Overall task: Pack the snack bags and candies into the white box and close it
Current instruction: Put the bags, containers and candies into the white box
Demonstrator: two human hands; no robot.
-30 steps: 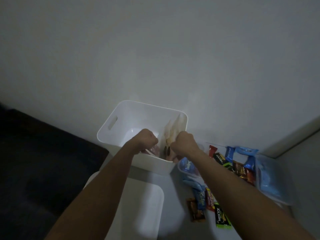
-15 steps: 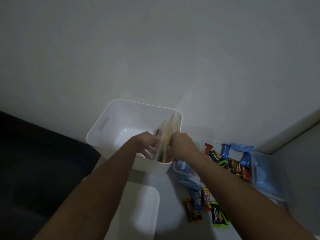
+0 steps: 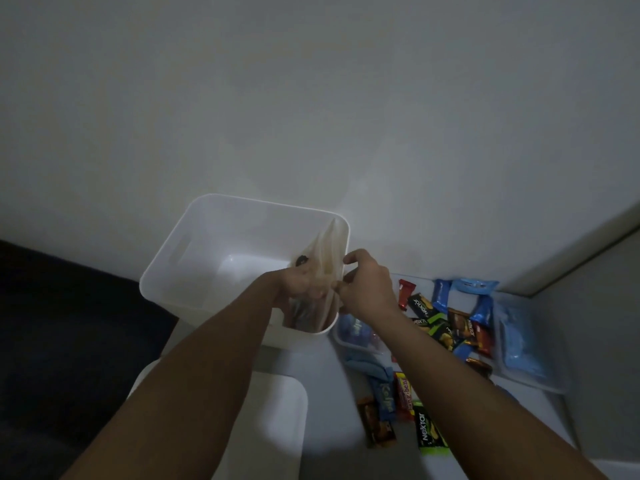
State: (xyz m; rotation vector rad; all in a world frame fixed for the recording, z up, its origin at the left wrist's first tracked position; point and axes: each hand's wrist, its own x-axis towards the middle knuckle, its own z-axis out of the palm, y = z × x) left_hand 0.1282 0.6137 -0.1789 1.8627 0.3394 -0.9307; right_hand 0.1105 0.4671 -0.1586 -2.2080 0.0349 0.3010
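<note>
The white box (image 3: pixel 180 258) stands open against the wall. A clear snack bag (image 3: pixel 325 258) stands upright inside it, leaning on the right wall. My left hand (image 3: pixel 294 282) is inside the box with its fingers on the bag's left face. My right hand (image 3: pixel 367 289) hovers over the box's right rim and pinches the bag's edge. Several wrapped candies (image 3: pixel 446 323) lie on the white surface right of the box, and a few more candies (image 3: pixel 398 410) lie nearer to me.
The white lid (image 3: pixel 277 420) lies flat in front of the box, under my left forearm. A clear tub of blue packets (image 3: pixel 523 344) sits at the far right, and a small clear container (image 3: pixel 356 336) beside the box. A dark area lies to the left.
The view has shifted, so the box sits further left in frame. My left hand has gone deeper into the box against the bag. My right hand has lifted to the rim.
</note>
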